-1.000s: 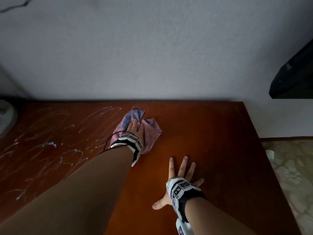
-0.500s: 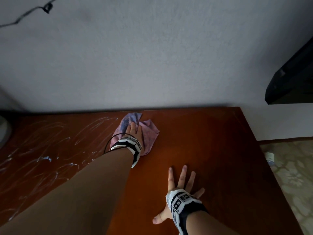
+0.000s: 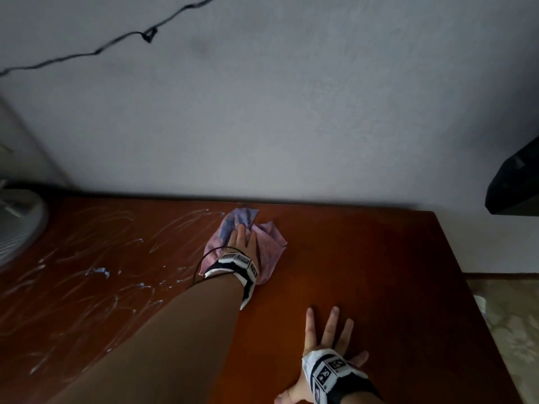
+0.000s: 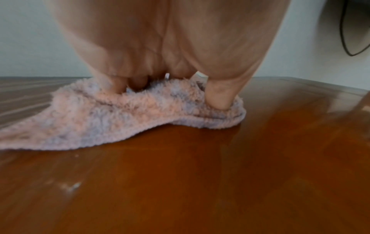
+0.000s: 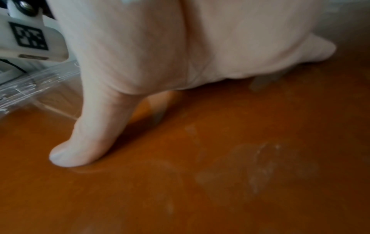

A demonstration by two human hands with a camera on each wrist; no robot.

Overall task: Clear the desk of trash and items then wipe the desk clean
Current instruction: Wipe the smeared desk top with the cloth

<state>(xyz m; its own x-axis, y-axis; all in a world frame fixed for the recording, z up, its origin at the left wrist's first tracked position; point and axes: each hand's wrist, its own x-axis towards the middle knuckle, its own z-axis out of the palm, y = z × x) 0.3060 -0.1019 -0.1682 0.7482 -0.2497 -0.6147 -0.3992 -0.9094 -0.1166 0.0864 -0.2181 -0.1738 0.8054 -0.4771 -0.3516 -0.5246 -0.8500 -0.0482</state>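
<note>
Cloth [image 3: 264, 252] x1 under flat L hand [image 3: 243, 243]; R hand [image 3: 326, 345] splayed on desk [image 3: 379, 272].

Bare forearms, no sleeves: the left hand [image 3: 243, 239] and the right hand [image 3: 326, 342] each wear a white wristband [image 3: 329, 371] printed with black square markers, on a black strap; a thin black cable [image 3: 201, 265] loops from the left band.

Reddish-brown wooden desk [image 3: 364, 272], pink-purple fluffy cloth [image 3: 271, 249] near its back edge, whitish smears [image 3: 96, 272] across the left
</note>
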